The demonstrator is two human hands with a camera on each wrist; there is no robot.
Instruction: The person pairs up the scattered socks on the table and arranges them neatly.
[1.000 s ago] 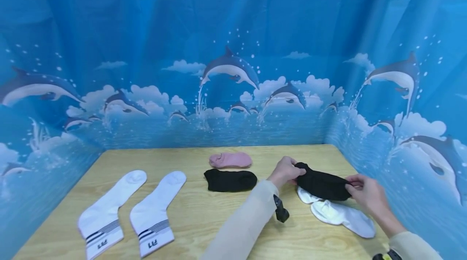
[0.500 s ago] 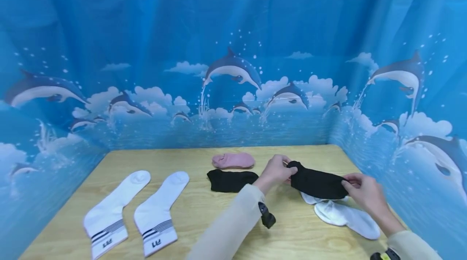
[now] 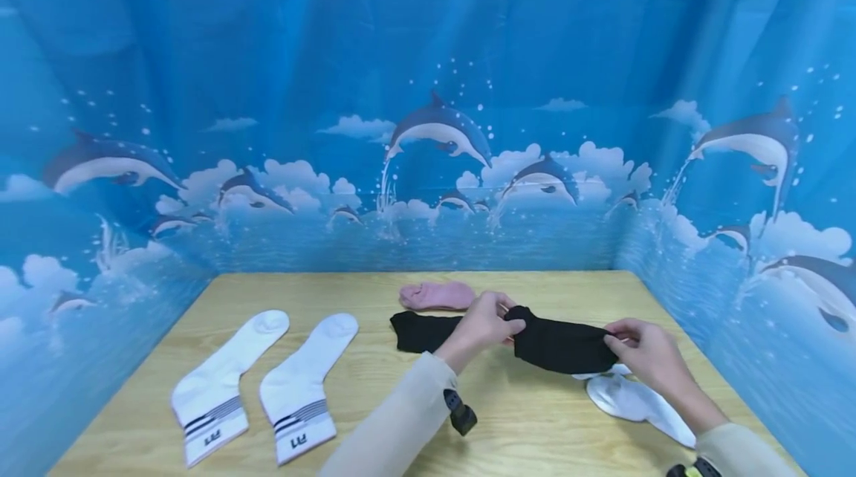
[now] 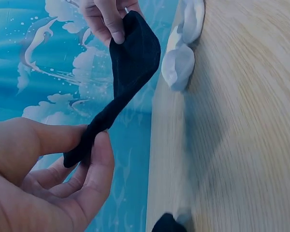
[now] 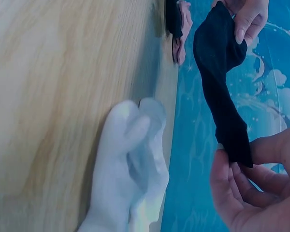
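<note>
A black ankle sock [image 3: 562, 345] is stretched between my two hands, above the table. My left hand [image 3: 486, 321] pinches its left end between thumb and fingers. The opposite end is pinched by my right hand [image 3: 645, 351]. In the left wrist view the sock [image 4: 135, 58] hangs clear of the tabletop, with a twist along its length. A second black sock [image 3: 421, 331] lies flat, partly hidden behind my left hand. Beneath and to the right of the held sock lie crumpled white socks [image 3: 631, 399], seen close up in the right wrist view [image 5: 123, 169].
Two white crew socks with dark stripes, a left one [image 3: 217, 388] and a right one [image 3: 307, 388], lie side by side on the wooden table [image 3: 374, 417]. A pink sock [image 3: 436, 296] lies near the back edge. A blue dolphin curtain [image 3: 321, 91] encloses the table.
Both hands have carried the black sock leftward, away from the white socks and toward the other black sock. My left forearm now covers part of that sock. The head view has shifted slightly.
</note>
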